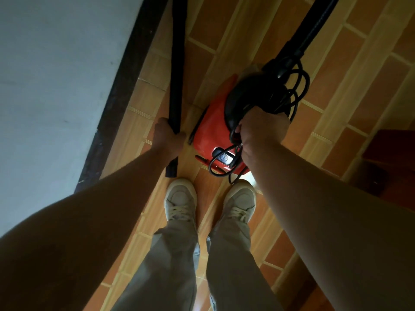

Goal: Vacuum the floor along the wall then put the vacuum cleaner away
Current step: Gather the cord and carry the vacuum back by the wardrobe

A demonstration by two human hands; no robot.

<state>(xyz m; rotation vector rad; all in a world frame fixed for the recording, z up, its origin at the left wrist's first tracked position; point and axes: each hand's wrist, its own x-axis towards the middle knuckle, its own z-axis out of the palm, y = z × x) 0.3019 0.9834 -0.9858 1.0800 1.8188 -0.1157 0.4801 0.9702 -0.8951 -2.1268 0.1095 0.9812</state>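
A red and black vacuum cleaner (212, 126) hangs or stands just above the tiled floor in front of my feet. My right hand (260, 129) grips its black top handle together with loops of black power cord (294, 90). A thick black hose (314, 23) runs up from the body to the top right. My left hand (169, 139) grips a long black wand tube (177, 70) that stands upright next to the wall; its lower end reaches the floor near my left shoe.
A pale wall (56, 75) with a dark skirting board (125, 81) runs along the left. Orange and tan floor tiles (336, 97) spread to the right. My two white shoes (180, 199) stand behind the vacuum. A dark reddish object (390, 153) sits at the right edge.
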